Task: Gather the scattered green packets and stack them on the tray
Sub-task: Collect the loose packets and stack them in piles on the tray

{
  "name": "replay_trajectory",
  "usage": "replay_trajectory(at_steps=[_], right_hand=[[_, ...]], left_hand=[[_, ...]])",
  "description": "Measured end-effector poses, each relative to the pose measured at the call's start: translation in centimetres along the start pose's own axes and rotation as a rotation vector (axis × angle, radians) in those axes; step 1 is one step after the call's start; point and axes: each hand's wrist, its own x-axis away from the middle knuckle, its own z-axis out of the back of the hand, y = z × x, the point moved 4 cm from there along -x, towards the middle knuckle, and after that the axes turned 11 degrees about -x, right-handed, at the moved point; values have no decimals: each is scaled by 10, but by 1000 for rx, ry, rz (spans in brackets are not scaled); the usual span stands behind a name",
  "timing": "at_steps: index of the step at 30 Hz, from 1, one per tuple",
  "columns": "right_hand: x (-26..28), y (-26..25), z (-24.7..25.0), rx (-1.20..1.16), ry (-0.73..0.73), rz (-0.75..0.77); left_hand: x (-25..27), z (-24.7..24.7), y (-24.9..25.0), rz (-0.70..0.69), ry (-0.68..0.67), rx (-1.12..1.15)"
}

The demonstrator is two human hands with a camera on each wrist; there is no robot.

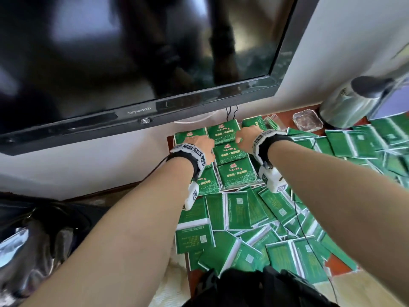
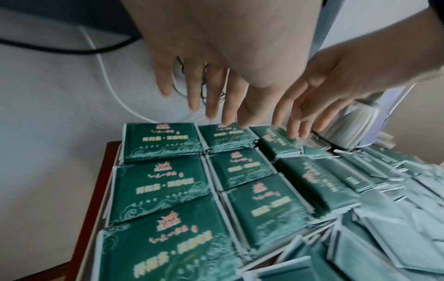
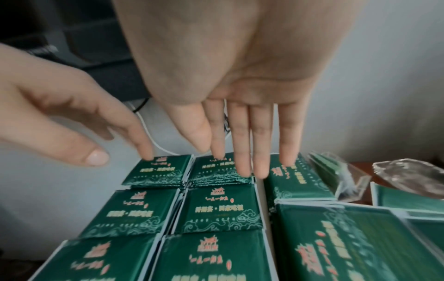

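Note:
Neat stacks of green packets point(image 1: 230, 151) stand in rows at the far end of the table, against the wall; whatever they stand on is hidden beneath them. Loose green packets point(image 1: 254, 218) lie scattered over the near and right parts of the table. My left hand point(image 1: 200, 145) is over the back left stacks, fingers straight and spread, holding nothing point(image 2: 204, 106). My right hand point(image 1: 243, 138) is beside it, its straight fingers point(image 3: 242, 167) reaching down onto the back-row stacks point(image 3: 216, 171). In the right wrist view the left hand's index finger point(image 3: 144, 150) touches the back left stack.
A black television point(image 1: 132, 63) hangs low over the table's far edge, with cables point(image 1: 231, 111) dangling behind the stacks. A glass ashtray point(image 1: 307, 122) and a steel kettle point(image 1: 354, 103) stand at the back right. A black bag point(image 1: 33, 240) lies to the left.

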Motion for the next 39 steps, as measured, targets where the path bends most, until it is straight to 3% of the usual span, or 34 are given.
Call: replay_trajectory(at_steps=[4,8,14,20,25,30,33,36,39], right_hand=[[51,10,-7,16,37,-50],[109,38,-34,-37,32,-130],[177,123,-79,-41,-38,-333],[222,197,-89,-86,-47,-426],[200,304,-105,-65,-16,-497],[236,341,-80,-62,-57,-441],[222,393,-76,-96,-50,-455],[222,413,-67,-45,-76,-392],[208,434,-72,-32,-135,-356]], left_hand=[[39,17,37,-30,-64,-37],[66,1,77,-57,-90,-39],[92,-6,161,-216,-145,-139],[103,20,239,-302,-75,-156],[86,34,289,-315,-74,-139],[51,38,333,-278,-102,-67],[37,44,349,-189,-106,-2],[28,41,360,-119,-123,58],[25,26,374,-63,-227,75]])
